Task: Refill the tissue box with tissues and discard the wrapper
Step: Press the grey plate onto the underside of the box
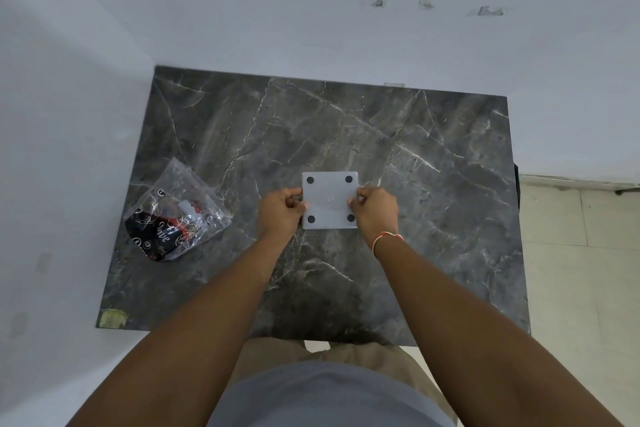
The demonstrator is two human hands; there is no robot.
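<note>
My left hand (282,206) and right hand (375,206) pinch opposite sides of the white tissue box (329,200), underside up, at frame centre. Wrapper (175,213) lies lower left on the marble table (433,184), apart from the box.

Script "Love" on the plastic wrapper (173,218)

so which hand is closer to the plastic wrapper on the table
Left. The left hand grips the left edge of the white tissue box, on the side facing the wrapper but apart from it. The right hand grips the box's far edge.
</note>
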